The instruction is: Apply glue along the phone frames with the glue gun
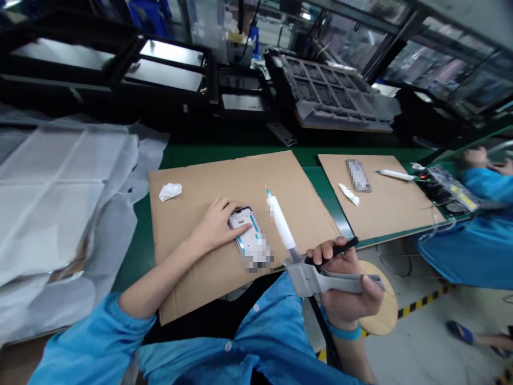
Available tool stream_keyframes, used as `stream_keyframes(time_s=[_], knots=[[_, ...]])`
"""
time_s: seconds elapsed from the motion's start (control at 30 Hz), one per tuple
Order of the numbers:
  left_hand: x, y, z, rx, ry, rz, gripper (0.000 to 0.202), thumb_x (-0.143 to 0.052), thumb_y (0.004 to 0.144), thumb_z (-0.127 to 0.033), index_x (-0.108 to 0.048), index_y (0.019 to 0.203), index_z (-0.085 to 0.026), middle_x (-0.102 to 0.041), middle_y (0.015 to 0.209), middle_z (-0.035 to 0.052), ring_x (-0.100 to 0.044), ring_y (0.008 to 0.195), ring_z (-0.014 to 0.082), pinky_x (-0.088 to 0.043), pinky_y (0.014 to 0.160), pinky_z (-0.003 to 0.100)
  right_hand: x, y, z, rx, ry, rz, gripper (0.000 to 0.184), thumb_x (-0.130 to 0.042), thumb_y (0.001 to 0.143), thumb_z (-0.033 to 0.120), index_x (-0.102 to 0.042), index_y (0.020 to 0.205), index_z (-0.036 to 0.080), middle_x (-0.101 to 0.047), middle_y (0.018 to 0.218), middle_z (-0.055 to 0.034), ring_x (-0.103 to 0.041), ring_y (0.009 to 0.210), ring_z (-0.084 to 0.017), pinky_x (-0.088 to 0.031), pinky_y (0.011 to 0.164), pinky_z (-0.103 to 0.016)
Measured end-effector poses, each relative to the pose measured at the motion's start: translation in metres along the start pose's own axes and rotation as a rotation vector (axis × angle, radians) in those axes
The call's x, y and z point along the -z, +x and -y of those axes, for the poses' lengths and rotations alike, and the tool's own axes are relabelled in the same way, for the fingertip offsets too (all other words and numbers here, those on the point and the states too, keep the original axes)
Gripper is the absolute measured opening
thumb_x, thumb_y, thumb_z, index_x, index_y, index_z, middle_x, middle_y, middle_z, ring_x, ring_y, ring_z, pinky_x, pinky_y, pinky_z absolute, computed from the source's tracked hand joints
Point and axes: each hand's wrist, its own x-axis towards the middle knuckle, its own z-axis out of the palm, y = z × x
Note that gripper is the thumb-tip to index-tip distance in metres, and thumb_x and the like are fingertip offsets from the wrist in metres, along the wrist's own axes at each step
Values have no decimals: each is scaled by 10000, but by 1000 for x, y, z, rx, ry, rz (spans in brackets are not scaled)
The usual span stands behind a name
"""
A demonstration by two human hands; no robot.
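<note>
White sheets [60, 182] cover the left end of the tabletop [140, 235]. On the near cardboard [192, 289] a tissue wad [170, 191] lies well apart from the left hand [216, 224]. That hand's fingers lie loosely spread over the far end of the phone frame [246, 227], pinning it flat near the board's middle. Just right of the frame, the syringe [280, 222] points up and away, its tip clear of the frame. The right hand [348, 289] is closed tight round the dispenser gun [320, 278], out past the tabletop's near edge.

I judge that a firm pin on the frame and a braced right forearm would steady the tip, with the left fingers kept off its line. Bare board lies left of and beyond the frame. On the right, the cardboard's edge, a second cardboard [385, 208] and a co-worker's sleeve [481, 214] limit the room.
</note>
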Motion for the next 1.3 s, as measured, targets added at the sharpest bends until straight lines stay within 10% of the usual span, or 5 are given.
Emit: stream_keyframes(time_s=[1.0, 1.3], knots=[[2, -13, -3, -85, 59, 20, 569, -802, 1081, -643, -729, 1429, -198, -756, 1425, 165, -719, 1352, 381, -605, 1229, 561, -9, -24, 16, -47, -307, 122, 530, -854, 865, 737, -745, 1107, 278, -584, 892, -30, -590, 791, -229, -592, 766, -467], [9, -16, -56, -485, 511, 335, 818, -659, 1012, 55, -633, 1741, -314, -566, 1919, 71, -492, 1809, 335, -411, 1470, 557, 2, -8, 18, 166, -180, -124, 451, -701, 875, 639, -669, 1101, 251, -485, 889, -7, -492, 712, -177, -547, 731, -423]])
